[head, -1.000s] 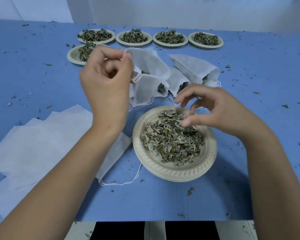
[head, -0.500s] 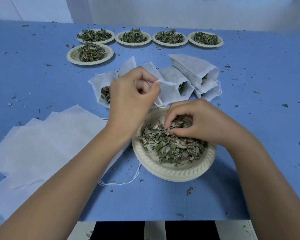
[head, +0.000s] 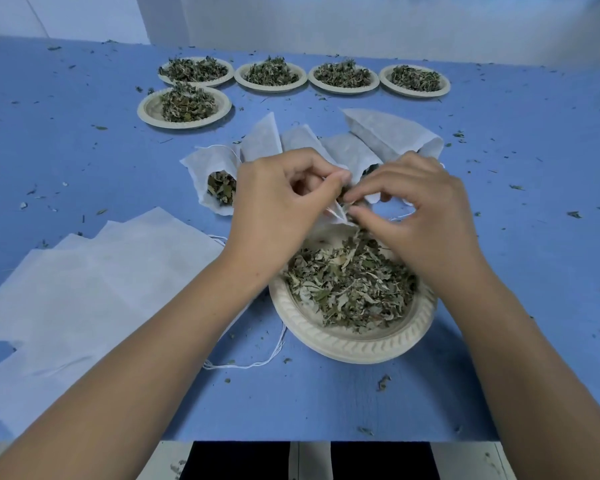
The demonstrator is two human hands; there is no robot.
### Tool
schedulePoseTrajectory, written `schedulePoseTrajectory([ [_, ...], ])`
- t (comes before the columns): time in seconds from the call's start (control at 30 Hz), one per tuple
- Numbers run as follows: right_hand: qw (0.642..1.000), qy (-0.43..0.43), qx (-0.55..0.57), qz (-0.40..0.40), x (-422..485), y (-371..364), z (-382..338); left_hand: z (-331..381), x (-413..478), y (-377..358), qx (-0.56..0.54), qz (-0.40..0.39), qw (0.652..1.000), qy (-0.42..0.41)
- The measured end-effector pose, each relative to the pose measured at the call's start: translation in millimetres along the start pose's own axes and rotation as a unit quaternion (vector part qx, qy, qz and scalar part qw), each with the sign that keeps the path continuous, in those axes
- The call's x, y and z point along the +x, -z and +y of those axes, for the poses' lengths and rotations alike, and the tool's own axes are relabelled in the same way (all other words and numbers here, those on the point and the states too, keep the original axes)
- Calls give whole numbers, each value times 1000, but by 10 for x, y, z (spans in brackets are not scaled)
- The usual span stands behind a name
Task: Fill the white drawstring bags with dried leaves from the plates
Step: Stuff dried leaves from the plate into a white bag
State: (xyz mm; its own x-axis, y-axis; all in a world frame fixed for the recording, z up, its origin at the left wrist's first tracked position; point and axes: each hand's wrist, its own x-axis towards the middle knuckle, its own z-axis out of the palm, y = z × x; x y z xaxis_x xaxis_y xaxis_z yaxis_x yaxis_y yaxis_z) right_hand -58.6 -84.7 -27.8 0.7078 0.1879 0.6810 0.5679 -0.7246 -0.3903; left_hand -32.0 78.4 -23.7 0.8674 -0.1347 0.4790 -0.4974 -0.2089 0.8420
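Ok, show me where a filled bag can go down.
Widest bare patch: the blue table right of the near plate and the filled bags, crumbs only. Another lies left, between the lone plate and the stacked empty bags. Crowded: the middle, where left hand holds a bag and right hand pinches dried leaves.

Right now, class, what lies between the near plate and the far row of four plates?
Head view: a cluster of white bags, with the left hand and right hand at one bag's mouth.
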Motion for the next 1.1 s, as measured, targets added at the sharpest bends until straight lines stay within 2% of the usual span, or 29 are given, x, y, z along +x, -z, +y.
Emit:
schedulePoseTrajectory([
  [0.07,996,57,-60,-22,-1,-12,-5,-9,-8,-17,-11,2,1000,9],
  [0.13,995,71,-68,-24,1,24,7,-22,-2,-13,-16,20,999,19],
  [0.3,995,72,-67,-12,-10,65,-35,-33,11,1,20,55,998,1],
  [0.43,991,81,-103,-33,-14,31,-69,-19,-7,-6,48,23,998,-33],
  [0.6,984,31,-133,-111,-17,-31,-33,-3,-18,-17,26,1,998,-53],
  [0.73,996,47,-65,-27,9,108,13,-16,5,9,17,45,998,-32],
  [0.83,994,48,-81,-54,23,156,65,-6,22,30,4,64,998,-19],
  [0.97,994,48,-93,-36,27,112,69,-11,10,20,-4,52,999,-14],
  [1.1,999,25,-31,29,22,123,24,0,-13,-7,-6,34,999,-18],
])
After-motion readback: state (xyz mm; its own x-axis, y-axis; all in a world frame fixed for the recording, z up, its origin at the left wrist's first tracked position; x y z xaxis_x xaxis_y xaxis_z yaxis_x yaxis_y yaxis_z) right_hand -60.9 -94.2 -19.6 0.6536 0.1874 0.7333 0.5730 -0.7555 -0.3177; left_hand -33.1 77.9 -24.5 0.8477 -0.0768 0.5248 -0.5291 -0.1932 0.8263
